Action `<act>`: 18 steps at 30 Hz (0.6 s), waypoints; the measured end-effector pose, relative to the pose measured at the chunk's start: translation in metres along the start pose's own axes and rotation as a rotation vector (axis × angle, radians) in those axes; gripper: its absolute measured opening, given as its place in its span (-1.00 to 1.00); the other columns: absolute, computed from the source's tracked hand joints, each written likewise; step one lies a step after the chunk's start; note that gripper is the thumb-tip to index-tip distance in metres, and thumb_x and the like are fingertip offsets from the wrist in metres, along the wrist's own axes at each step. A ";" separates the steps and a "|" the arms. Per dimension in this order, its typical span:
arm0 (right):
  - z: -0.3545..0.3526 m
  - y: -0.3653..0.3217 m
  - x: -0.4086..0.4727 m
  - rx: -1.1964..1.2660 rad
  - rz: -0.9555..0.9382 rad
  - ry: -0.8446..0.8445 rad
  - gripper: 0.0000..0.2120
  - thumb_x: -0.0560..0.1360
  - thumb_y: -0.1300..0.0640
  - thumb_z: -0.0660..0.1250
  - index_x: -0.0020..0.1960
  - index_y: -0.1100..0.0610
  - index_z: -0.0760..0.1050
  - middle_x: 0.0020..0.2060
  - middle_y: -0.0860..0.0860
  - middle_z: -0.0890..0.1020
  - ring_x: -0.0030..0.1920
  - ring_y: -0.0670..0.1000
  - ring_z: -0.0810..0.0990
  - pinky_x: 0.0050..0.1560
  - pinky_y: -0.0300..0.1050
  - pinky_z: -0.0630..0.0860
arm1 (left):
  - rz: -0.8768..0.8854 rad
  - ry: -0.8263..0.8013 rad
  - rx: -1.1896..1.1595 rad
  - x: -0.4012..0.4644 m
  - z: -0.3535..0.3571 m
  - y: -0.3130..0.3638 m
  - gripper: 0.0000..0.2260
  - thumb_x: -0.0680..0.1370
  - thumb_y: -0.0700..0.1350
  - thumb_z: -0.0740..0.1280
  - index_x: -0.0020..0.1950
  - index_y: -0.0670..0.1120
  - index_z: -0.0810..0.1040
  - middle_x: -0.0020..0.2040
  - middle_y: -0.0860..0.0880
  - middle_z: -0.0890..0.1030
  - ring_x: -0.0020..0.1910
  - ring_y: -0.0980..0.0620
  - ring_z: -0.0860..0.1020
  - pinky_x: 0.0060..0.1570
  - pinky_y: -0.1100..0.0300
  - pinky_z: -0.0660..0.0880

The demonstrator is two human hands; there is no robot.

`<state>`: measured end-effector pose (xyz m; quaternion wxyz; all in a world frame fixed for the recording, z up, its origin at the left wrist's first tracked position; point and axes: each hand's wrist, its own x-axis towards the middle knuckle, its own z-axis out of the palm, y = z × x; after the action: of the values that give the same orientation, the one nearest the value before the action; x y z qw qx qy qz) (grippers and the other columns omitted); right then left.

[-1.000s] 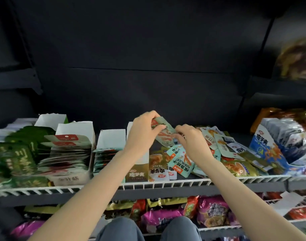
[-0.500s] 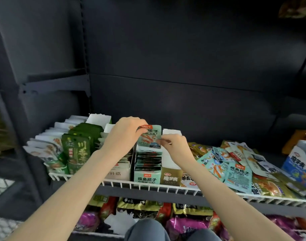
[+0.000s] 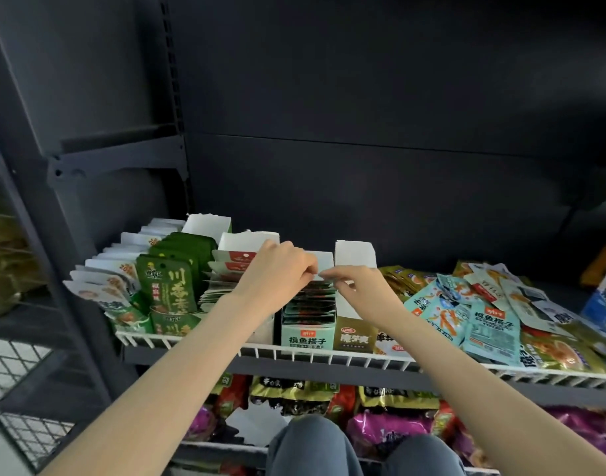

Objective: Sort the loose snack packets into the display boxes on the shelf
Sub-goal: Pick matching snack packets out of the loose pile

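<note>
Packet that was up in both my hands half a second ago is now down in the pale-green display box point(image 3: 307, 324) at the shelf point(image 3: 363, 359) front edge. Left hand point(image 3: 277, 273) and right hand point(image 3: 355, 286) pinch its top edge. Risk: row's tight, so it could buckle or ride up, and my right wrist may drag the loose packets point(image 3: 473, 304) piled alongside off the front rail.

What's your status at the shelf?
Both hands, left and right, over the mint box, fingers pinched at a packet going in. Loose pile waits at right. Nothing blocking.
</note>
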<state>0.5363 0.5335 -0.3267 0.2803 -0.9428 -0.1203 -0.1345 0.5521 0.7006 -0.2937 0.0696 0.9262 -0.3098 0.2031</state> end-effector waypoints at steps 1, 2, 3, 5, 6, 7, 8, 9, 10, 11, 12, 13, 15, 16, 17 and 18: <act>-0.001 0.001 -0.003 0.026 -0.004 0.025 -0.66 0.58 0.29 0.14 0.25 0.06 0.53 0.13 -0.06 0.62 0.10 -0.18 0.52 0.16 -0.37 0.36 | -0.005 -0.024 -0.006 0.000 0.001 0.001 -0.79 0.61 -0.01 0.18 0.17 0.04 0.55 0.09 0.08 0.61 0.10 0.06 0.48 0.19 0.14 0.28; -0.003 0.003 -0.006 0.048 -0.003 0.071 -0.66 0.57 0.29 0.15 0.25 0.04 0.53 0.11 -0.08 0.62 0.07 -0.21 0.51 0.14 -0.40 0.37 | -0.009 -0.033 -0.018 0.000 0.003 0.004 -0.79 0.61 -0.01 0.19 0.18 0.04 0.54 0.09 0.08 0.61 0.10 0.06 0.48 0.18 0.13 0.28; -0.006 0.008 -0.010 0.067 0.005 0.124 -0.67 0.57 0.28 0.16 0.24 0.03 0.53 0.09 -0.10 0.62 0.04 -0.23 0.50 0.10 -0.43 0.38 | -0.012 -0.029 -0.031 0.001 0.004 0.008 -0.79 0.61 -0.01 0.20 0.18 0.03 0.54 0.09 0.08 0.61 0.11 0.06 0.48 0.17 0.13 0.29; -0.013 0.022 -0.018 0.088 0.037 0.215 -0.68 0.56 0.28 0.17 0.21 0.03 0.54 0.06 -0.11 0.62 0.00 -0.23 0.50 -0.01 -0.53 0.37 | 0.000 0.003 -0.080 0.005 0.007 0.022 -0.78 0.61 -0.02 0.19 0.20 0.02 0.53 0.10 0.09 0.60 0.10 0.08 0.47 0.16 0.14 0.31; -0.017 0.032 -0.022 0.084 0.066 0.243 -0.69 0.56 0.28 0.18 0.21 0.03 0.54 0.06 -0.10 0.62 0.00 -0.22 0.51 -0.05 -0.56 0.36 | 0.014 0.021 -0.126 0.008 0.010 0.031 -0.78 0.60 -0.03 0.20 0.20 0.02 0.53 0.10 0.09 0.59 0.10 0.09 0.48 0.16 0.16 0.34; -0.022 0.043 -0.026 0.073 0.104 0.258 -0.69 0.56 0.28 0.18 0.21 0.04 0.54 0.07 -0.09 0.62 0.01 -0.19 0.52 -0.06 -0.55 0.36 | 0.028 0.034 -0.190 0.011 0.014 0.042 -0.78 0.60 -0.05 0.19 0.20 0.00 0.53 0.09 0.08 0.59 0.09 0.09 0.48 0.15 0.16 0.37; -0.027 0.055 -0.030 0.057 0.151 0.261 -0.68 0.55 0.28 0.18 0.22 0.05 0.54 0.10 -0.08 0.61 0.05 -0.16 0.53 -0.01 -0.51 0.36 | 0.036 0.040 -0.262 0.016 0.018 0.054 -0.78 0.61 -0.08 0.19 0.20 -0.02 0.53 0.08 0.06 0.59 0.08 0.08 0.49 0.13 0.15 0.40; -0.031 0.067 -0.034 0.037 0.203 0.258 -0.68 0.55 0.28 0.19 0.24 0.07 0.53 0.14 -0.06 0.60 0.10 -0.11 0.54 0.05 -0.43 0.38 | 0.038 0.034 -0.335 0.022 0.024 0.068 -0.78 0.61 -0.10 0.17 0.19 -0.04 0.53 0.08 0.04 0.59 0.08 0.07 0.50 0.12 0.13 0.42; -0.036 0.079 -0.039 0.014 0.259 0.245 -0.67 0.54 0.29 0.20 0.26 0.08 0.51 0.18 -0.04 0.58 0.16 -0.07 0.53 0.11 -0.33 0.39 | 0.036 0.017 -0.407 0.029 0.030 0.081 -0.77 0.62 -0.13 0.15 0.20 -0.06 0.53 0.11 0.02 0.58 0.10 0.06 0.50 0.13 0.13 0.43; -0.040 0.091 -0.043 -0.011 0.311 0.213 -0.65 0.54 0.28 0.21 0.30 0.08 0.48 0.23 -0.02 0.56 0.20 -0.03 0.52 0.14 -0.24 0.39 | 0.025 -0.005 -0.471 0.038 0.038 0.095 -0.76 0.63 -0.14 0.13 0.21 -0.08 0.52 0.14 0.00 0.56 0.12 0.06 0.50 0.15 0.13 0.44; -0.044 0.103 -0.046 -0.036 0.362 0.165 -0.62 0.54 0.27 0.24 0.34 0.08 0.43 0.27 0.01 0.52 0.20 0.01 0.53 0.14 -0.18 0.41 | 0.008 -0.031 -0.518 0.047 0.046 0.108 -0.75 0.63 -0.16 0.12 0.24 -0.10 0.51 0.17 -0.02 0.54 0.13 0.05 0.50 0.17 0.13 0.45; -0.048 0.114 -0.049 -0.060 0.415 0.108 -0.58 0.53 0.25 0.26 0.38 0.09 0.37 0.32 0.05 0.48 0.20 0.06 0.53 0.12 -0.14 0.42 | -0.014 -0.069 -0.547 0.057 0.057 0.120 -0.75 0.63 -0.17 0.13 0.26 -0.12 0.49 0.19 -0.05 0.53 0.14 0.03 0.50 0.18 0.12 0.46; -0.053 0.137 -0.054 -0.090 0.513 -0.002 -0.47 0.52 0.22 0.29 0.46 0.12 0.24 0.38 0.11 0.39 0.27 0.13 0.46 0.16 -0.10 0.40 | -0.094 -0.185 -0.562 0.076 0.080 0.140 -0.76 0.62 -0.21 0.15 0.24 -0.18 0.50 0.18 -0.11 0.53 0.12 -0.05 0.54 0.12 0.09 0.48; -0.054 0.147 -0.056 -0.095 0.548 -0.045 -0.42 0.51 0.22 0.30 0.48 0.14 0.18 0.39 0.14 0.37 0.32 0.14 0.41 0.21 -0.09 0.37 | -0.142 -0.256 -0.543 0.083 0.093 0.148 -0.78 0.61 -0.22 0.17 0.19 -0.23 0.51 0.14 -0.15 0.54 0.07 -0.09 0.56 0.03 0.07 0.49; -0.055 0.157 -0.057 -0.098 0.575 -0.075 -0.39 0.51 0.22 0.30 0.49 0.15 0.15 0.39 0.16 0.36 0.35 0.15 0.38 0.25 -0.09 0.34 | -0.178 -0.334 -0.507 0.089 0.104 0.155 -0.81 0.60 -0.23 0.18 0.14 -0.26 0.50 0.11 -0.18 0.54 0.00 -0.12 0.57 -0.08 0.06 0.49; -0.055 0.166 -0.058 -0.097 0.602 -0.100 -0.37 0.51 0.21 0.30 0.50 0.15 0.12 0.39 0.18 0.36 0.36 0.16 0.36 0.28 -0.09 0.33 | -0.189 -0.412 -0.459 0.093 0.116 0.161 -0.82 0.59 -0.22 0.20 0.12 -0.27 0.49 0.09 -0.20 0.54 -0.05 -0.12 0.56 -0.15 0.07 0.46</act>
<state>0.5217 0.3587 -0.3829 0.2560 -0.9538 0.1572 -0.0047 0.5612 0.4913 -0.3593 0.2309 0.9327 -0.2679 -0.0709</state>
